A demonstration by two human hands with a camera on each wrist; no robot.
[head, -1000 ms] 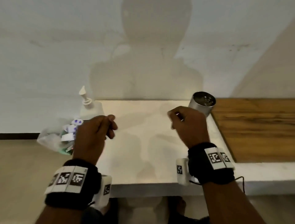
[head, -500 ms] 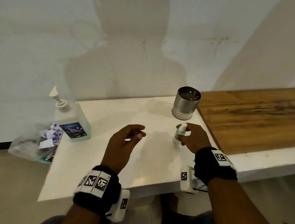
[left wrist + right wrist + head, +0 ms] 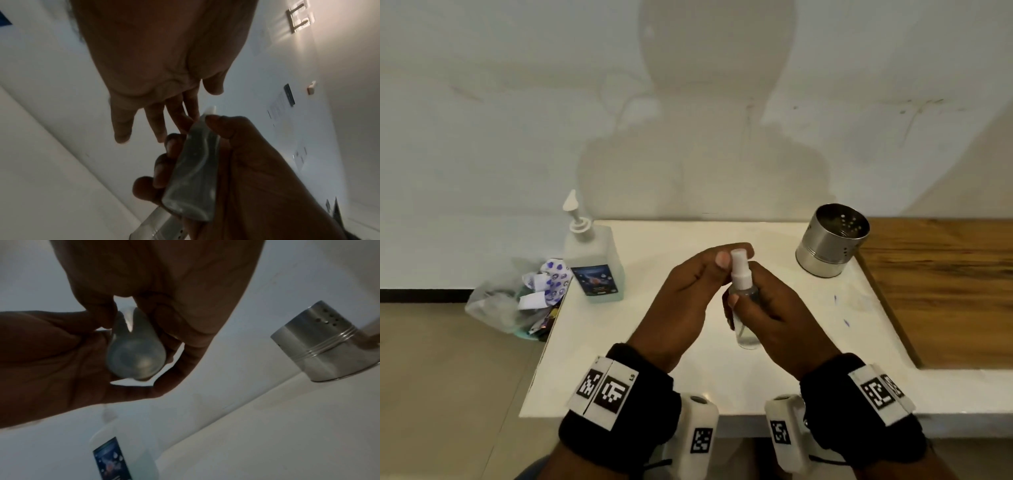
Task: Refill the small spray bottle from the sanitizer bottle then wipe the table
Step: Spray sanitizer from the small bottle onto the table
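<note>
My right hand grips the small clear spray bottle round its body and holds it upright, lifted off the white table. The right wrist view shows the bottle's round base from below. My left hand is at the bottle's white spray head, thumb on one side and forefinger behind it. In the left wrist view its fingers are straight, with a gap between thumb and spray head. The large sanitizer pump bottle stands at the table's back left corner, untouched.
A perforated steel canister stands at the back right of the white top. A wooden board adjoins it on the right. A plastic bag of wrappers sits off the table's left edge. The wall runs behind.
My right hand has lifted the spray bottle off the table and brought it toward me. My left hand has moved right, up to the spray head. The head camera has tilted down.
</note>
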